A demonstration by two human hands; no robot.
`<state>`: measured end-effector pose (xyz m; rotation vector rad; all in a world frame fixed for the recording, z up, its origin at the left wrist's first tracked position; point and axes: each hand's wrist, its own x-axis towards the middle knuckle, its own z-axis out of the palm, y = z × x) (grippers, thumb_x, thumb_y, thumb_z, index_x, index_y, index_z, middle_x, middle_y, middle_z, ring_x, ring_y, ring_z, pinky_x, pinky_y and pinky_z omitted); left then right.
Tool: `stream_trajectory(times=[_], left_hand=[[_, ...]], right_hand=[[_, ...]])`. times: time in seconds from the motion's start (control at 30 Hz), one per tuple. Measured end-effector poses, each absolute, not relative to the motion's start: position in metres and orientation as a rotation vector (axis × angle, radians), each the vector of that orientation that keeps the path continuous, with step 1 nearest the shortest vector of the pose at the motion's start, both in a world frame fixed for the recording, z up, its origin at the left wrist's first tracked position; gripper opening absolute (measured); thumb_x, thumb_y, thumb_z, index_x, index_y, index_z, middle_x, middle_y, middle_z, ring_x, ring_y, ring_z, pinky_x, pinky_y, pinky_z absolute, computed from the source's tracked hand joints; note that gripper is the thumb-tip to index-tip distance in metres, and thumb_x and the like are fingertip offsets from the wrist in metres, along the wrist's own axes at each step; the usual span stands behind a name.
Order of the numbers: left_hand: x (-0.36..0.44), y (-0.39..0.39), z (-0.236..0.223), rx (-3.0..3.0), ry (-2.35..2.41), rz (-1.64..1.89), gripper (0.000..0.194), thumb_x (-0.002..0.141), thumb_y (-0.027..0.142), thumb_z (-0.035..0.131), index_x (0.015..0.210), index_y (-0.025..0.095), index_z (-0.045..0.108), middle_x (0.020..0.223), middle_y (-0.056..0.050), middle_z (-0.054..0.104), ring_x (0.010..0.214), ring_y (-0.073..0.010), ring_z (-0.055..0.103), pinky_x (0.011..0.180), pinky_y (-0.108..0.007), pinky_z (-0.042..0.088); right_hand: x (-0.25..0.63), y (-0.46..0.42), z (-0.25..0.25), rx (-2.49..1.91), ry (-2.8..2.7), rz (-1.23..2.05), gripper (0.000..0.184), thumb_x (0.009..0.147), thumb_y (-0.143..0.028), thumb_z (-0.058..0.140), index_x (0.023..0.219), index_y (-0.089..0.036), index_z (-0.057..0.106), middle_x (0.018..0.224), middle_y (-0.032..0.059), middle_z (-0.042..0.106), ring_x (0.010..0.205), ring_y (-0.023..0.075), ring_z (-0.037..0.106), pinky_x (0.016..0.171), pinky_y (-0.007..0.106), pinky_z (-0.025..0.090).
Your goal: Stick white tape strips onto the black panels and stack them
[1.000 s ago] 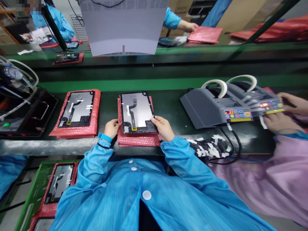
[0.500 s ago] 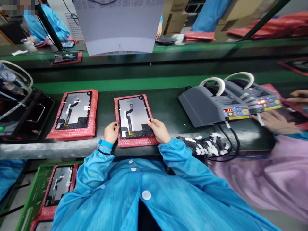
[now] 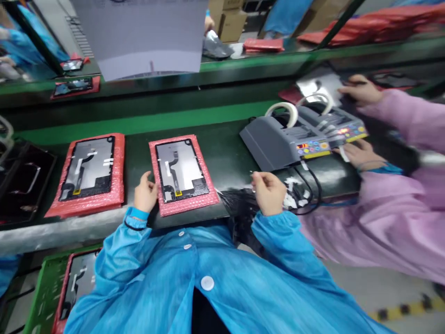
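Note:
A tablet screen panel (image 3: 187,162), silver-backed with a black frame, lies on a red bubble-wrap pad (image 3: 208,204). A black flex cable and a yellow-outlined patch show on its back. My left hand (image 3: 145,194) is beside the pad's left edge, fingers loosely bent and apart, apparently holding nothing; whether it touches the pad is unclear. Right of the pad, my right hand (image 3: 270,192) is closed in a pinch, with a tiny pale bit at the fingertips, too small to name. It is close to a bundle of black strips with white tabs (image 3: 239,199).
A second panel (image 3: 92,162) lies on red bubble wrap at left, near a black machine (image 3: 29,181). Grey tape dispensers (image 3: 278,139) stand at right, where a co-worker's hand (image 3: 365,155) reaches in. A green crate (image 3: 43,287) holds another panel below left.
My right hand has left the panel's right edge and moved right to the strips, now pinching. My left hand stays by the pad. The co-worker's far hand now holds up a silver panel.

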<state>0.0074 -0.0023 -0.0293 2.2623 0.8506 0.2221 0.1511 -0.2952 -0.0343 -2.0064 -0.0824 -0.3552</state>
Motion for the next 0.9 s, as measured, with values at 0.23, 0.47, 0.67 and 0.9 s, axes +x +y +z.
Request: stream_trajectory(times=[0.23, 0.47, 0.67, 0.9], left_hand=[[0.054, 0.037, -0.008, 2.699, 0.333, 0.493, 0.025, 0.076, 0.034, 0.050, 0.089, 0.018, 0.065, 0.071, -0.005, 0.064, 0.068, -0.0212, 0.059, 0.069, -0.034, 0.049], [0.089, 0.045, -0.020, 2.768, -0.214, 0.417, 0.031, 0.086, 0.035, 0.043, 0.094, 0.024, 0.071, 0.102, -0.006, 0.070, 0.103, -0.0252, 0.053, 0.095, -0.048, 0.037], [0.097, 0.052, -0.046, 2.730, -0.257, 0.207, 0.033, 0.088, 0.034, 0.045, 0.112, 0.024, 0.066, 0.121, -0.005, 0.064, 0.125, -0.0272, 0.038, 0.104, -0.049, 0.027], [0.106, 0.058, -0.050, 2.733, -0.318, 0.170, 0.035, 0.087, 0.037, 0.048, 0.117, 0.027, 0.063, 0.128, -0.003, 0.059, 0.126, -0.0291, 0.035, 0.107, -0.054, 0.018]], right_hand=[[0.194, -0.371, -0.032, -1.519, 0.479, -0.332, 0.037, 0.067, -0.055, 0.060, 0.066, -0.019, 0.051, 0.055, -0.0028, 0.053, 0.044, 0.0073, 0.045, 0.039, 0.019, 0.034], [0.201, -0.366, -0.010, -1.745, 0.492, -0.600, 0.018, 0.072, -0.028, 0.059, 0.058, -0.023, 0.049, 0.053, -0.0005, 0.050, 0.048, 0.0118, 0.047, 0.056, 0.031, 0.044], [0.166, -0.330, 0.010, -1.845, 0.087, -0.530, 0.022, 0.067, -0.043, 0.064, 0.062, -0.023, 0.055, 0.053, 0.0006, 0.052, 0.047, 0.0138, 0.047, 0.050, 0.032, 0.040], [0.188, -0.173, -0.002, -1.875, -0.505, 0.421, 0.021, 0.073, -0.033, 0.065, 0.062, -0.018, 0.057, 0.052, -0.0034, 0.051, 0.049, 0.0089, 0.045, 0.053, 0.024, 0.037]])
